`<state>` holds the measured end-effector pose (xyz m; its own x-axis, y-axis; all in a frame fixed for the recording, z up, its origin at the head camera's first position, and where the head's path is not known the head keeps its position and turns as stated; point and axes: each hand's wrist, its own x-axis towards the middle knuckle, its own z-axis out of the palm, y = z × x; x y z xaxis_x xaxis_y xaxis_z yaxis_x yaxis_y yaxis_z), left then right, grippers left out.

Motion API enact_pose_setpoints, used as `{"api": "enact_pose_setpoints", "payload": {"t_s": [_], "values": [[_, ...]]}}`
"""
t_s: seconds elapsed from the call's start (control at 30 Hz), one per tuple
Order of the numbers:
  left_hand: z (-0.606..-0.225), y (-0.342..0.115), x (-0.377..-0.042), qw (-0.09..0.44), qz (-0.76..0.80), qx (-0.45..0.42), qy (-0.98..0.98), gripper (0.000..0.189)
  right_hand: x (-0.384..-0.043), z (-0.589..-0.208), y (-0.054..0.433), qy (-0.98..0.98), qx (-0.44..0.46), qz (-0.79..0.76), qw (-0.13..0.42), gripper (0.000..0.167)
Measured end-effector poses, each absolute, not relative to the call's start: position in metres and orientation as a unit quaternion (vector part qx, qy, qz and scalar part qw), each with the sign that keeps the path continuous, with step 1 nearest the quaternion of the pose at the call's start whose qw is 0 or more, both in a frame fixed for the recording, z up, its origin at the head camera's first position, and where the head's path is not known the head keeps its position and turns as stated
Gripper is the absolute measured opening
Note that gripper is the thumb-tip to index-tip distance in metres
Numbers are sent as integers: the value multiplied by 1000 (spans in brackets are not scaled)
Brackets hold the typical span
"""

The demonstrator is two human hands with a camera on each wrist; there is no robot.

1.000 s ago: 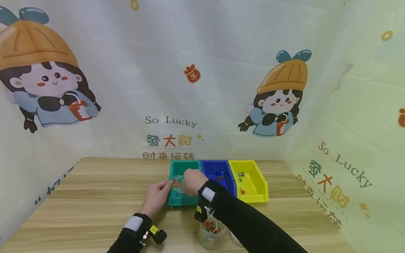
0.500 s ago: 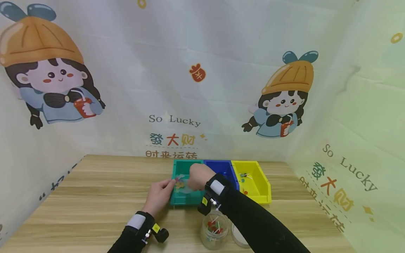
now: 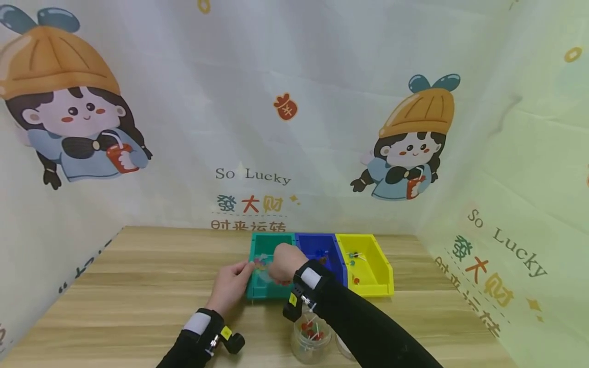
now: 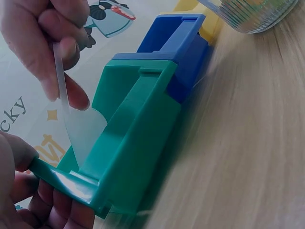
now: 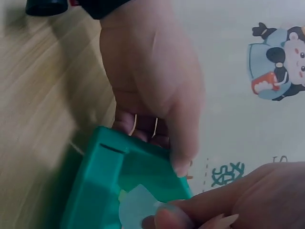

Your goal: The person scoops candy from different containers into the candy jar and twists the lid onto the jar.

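Note:
My left hand [image 3: 227, 286] grips the left rim of a green bin [image 3: 270, 293], thumb on top and fingers underneath in the left wrist view. Above the bin, my right hand [image 3: 286, 261] pinches the thin handle of a translucent plastic scoop [image 4: 86, 131]. The scoop's wide end points down inside the green bin, seen in the right wrist view as a pale rounded blade. Small colourful bits [image 3: 260, 261] show through or beside it in the head view; how they lie is unclear.
A blue bin [image 3: 317, 241] and a yellow bin [image 3: 378, 289] adjoin the green one, with small coloured pieces inside. In front stands a clear jar [image 3: 306, 352] of red-headed white sticks. A round white lid [image 3: 344, 349] lies partly behind the right sleeve.
My right hand rises slightly, then dips again with the scoop over the green bin. The left hand keeps its grip on the rim. The head view shifts a little.

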<state>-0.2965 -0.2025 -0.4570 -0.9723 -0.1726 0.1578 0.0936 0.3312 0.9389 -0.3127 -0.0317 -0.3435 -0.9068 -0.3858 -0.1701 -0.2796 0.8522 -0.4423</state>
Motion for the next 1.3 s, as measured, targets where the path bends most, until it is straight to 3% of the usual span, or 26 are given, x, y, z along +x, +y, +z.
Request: {"api": "enact_pose_setpoints", "payload": {"t_s": [0.1, 0.4, 0.53, 0.67, 0.77, 0.9, 1.1, 1.2, 1.3], "values": [[-457, -200, -295, 104, -576, 31, -810, 35, -314, -344, -28, 959, -161, -208, 110, 46], [-456, -202, -294, 99, -571, 37, -814, 39, -321, -344, -23, 954, -179, -204, 130, 45], [-456, -204, -293, 98, -573, 43, -813, 38, -337, -367, -35, 958, -179, -190, 118, 41], [-455, -205, -293, 103, -576, 42, -810, 37, -382, -417, -43, 966, -178, -168, 84, 37], [-455, -205, -296, 102, -575, 34, -811, 35, -394, -428, -44, 969, -162, -173, 70, 42], [-454, -205, -297, 93, -569, 27, -817, 34, -378, -408, -44, 969, -169, -166, 69, 44], [-451, -207, -298, 93, -560, 15, -823, 33, -373, -399, -47, 967, -254, -22, -12, 22], [-452, -208, -298, 94, -560, 13, -823, 32, -357, -385, -49, 960, -277, 40, -23, 14], [-455, -208, -297, 94, -562, 11, -822, 32, -342, -370, -50, 959, -277, 60, 9, 10]]}}
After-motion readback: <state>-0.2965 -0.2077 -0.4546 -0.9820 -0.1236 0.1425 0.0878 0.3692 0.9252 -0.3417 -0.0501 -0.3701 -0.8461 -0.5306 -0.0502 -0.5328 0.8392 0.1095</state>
